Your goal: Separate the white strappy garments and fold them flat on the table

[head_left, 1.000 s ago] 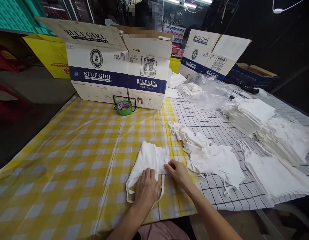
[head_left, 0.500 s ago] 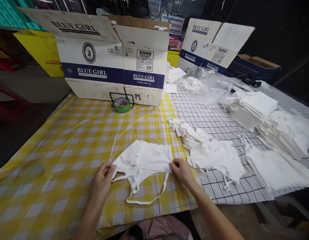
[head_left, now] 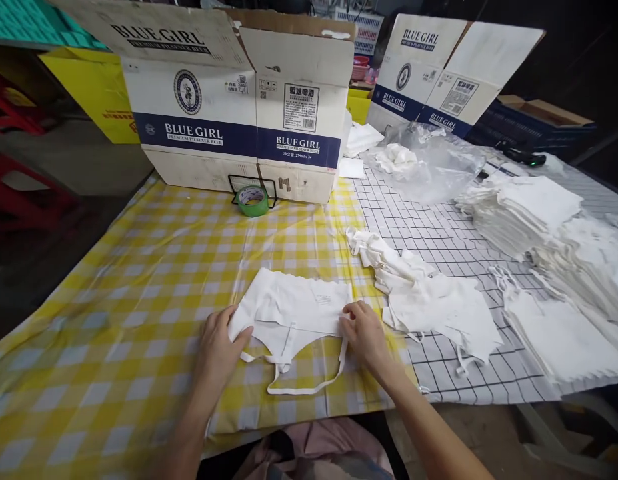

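A small white camisole (head_left: 299,300) lies on the yellow checked cloth, its thin straps toward me and its wavy hem away from me. My left hand (head_left: 223,340) grips its left side, thumb on top of the fabric. At the opposite side, my right hand (head_left: 363,333) has its fingers closed on the edge near a strap. Small print shows on the fabric by my right hand. Just right of that hand lies a loose, overlapping row of similar white camisoles (head_left: 433,300).
Neater stacks of white garments (head_left: 529,207) and a flat pile (head_left: 563,327) lie farther right. Behind stand a large cardboard box (head_left: 199,167) and a second box (head_left: 423,73). Green tape (head_left: 253,201) sits before the first, and a clear plastic bag (head_left: 433,167) lies on the grid cloth.
Both hands have shifted their hold up along the camisole's sides, the left now reaching farther over the fabric. The garment lies flatter, with its straps more spread. The view has tilted slightly.
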Tool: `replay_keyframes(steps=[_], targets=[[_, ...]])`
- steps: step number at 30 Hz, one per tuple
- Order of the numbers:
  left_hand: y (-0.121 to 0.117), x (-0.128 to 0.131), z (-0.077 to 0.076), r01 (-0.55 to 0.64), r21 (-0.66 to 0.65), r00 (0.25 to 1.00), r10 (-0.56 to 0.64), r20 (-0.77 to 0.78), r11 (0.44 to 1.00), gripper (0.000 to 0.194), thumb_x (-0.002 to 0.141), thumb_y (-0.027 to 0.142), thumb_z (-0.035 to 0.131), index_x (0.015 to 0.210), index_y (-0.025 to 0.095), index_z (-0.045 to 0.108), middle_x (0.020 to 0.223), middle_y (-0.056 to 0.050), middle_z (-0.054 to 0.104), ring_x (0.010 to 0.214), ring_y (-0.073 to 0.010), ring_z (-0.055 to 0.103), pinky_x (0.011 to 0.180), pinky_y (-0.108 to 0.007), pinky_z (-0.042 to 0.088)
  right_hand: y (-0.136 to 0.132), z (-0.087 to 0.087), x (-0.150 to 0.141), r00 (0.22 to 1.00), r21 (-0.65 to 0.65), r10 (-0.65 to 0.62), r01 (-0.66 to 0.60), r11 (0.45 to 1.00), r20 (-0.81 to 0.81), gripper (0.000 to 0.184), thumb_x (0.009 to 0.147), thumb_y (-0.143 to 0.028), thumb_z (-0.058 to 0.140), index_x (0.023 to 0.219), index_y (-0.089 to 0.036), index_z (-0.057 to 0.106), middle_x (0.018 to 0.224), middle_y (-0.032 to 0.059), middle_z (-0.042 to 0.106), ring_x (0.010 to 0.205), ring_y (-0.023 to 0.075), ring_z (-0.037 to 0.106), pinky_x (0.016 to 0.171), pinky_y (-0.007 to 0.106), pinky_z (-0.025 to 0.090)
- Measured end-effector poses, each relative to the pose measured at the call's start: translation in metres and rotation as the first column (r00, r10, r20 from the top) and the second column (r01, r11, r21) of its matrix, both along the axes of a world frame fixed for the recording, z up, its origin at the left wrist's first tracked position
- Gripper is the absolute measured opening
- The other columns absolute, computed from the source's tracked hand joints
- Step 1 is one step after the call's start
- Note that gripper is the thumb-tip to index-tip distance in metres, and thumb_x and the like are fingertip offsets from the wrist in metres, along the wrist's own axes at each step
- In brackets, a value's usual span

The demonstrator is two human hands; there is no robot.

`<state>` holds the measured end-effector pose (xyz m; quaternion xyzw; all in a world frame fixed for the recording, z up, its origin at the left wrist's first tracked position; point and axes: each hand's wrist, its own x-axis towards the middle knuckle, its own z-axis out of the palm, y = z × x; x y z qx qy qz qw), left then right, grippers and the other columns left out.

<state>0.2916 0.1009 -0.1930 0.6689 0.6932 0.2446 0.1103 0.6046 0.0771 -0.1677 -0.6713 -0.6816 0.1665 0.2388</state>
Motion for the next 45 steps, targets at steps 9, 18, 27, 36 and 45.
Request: replay_keyframes(steps=[9,18,27,36,45], targets=[[-0.007,-0.005,-0.003,-0.020,0.056,0.999,0.018,0.041,0.998,0.038,0.080,0.037,0.049,0.113,0.019,0.051,0.104,-0.009,0.059,0.099,-0.0249,0.054,0.087,-0.041,0.045,0.016,-0.005,-0.093,0.952,0.012,0.257,-0.263,0.965,0.163,0.019,0.080,-0.032,0.058,0.093,-0.020,0.053,0.094,0.0067,0.056,0.087,0.0231,0.049,0.073,0.035,0.041],[-0.016,-0.004,-0.006,0.037,0.056,0.991,-0.030,-0.128,0.998,0.038,0.079,0.035,0.052,0.112,0.018,0.055,0.101,-0.009,0.055,0.096,-0.0261,0.051,0.087,-0.041,0.044,0.041,-0.002,-0.097,0.966,0.060,0.179,-0.171,0.984,-0.187,0.014,0.084,-0.012,0.037,0.078,-0.020,0.047,0.079,0.0026,0.053,0.073,0.0152,0.049,0.067,0.027,0.041],[-0.010,-0.007,-0.002,-0.038,0.018,0.999,0.038,-0.014,0.999,0.025,0.085,0.029,0.039,0.099,0.020,0.058,0.097,-0.008,0.064,0.092,-0.0231,0.058,0.080,-0.035,0.044,0.042,-0.005,-0.122,0.959,0.044,0.283,-0.282,0.958,-0.012,0.009,0.079,-0.016,0.046,0.085,-0.020,0.052,0.088,0.0052,0.057,0.084,0.0190,0.051,0.073,0.031,0.041],[-0.014,-0.016,0.018,-0.259,-0.110,0.939,0.277,0.205,0.960,0.026,0.084,0.044,0.043,0.077,0.022,0.053,0.069,0.000,0.062,0.062,-0.0152,0.057,0.058,-0.025,0.039,0.052,0.017,-0.062,0.757,-0.116,-0.080,0.005,0.993,-0.648,0.024,0.082,-0.040,0.046,0.072,-0.019,0.050,0.058,-0.0026,0.048,0.055,0.0121,0.043,0.051,0.022,0.034],[-0.022,0.070,0.028,0.330,0.108,0.923,-0.345,0.172,0.938,0.060,0.071,0.035,0.064,0.128,0.025,0.045,0.124,-0.010,0.052,0.118,-0.0277,0.044,0.097,-0.045,0.035,0.032,0.055,-0.062,0.663,-0.358,-0.079,-0.298,0.885,-0.744,0.024,0.077,-0.042,0.054,0.073,-0.019,0.052,0.051,-0.0049,0.047,0.042,0.0077,0.037,0.040,0.019,0.025]])
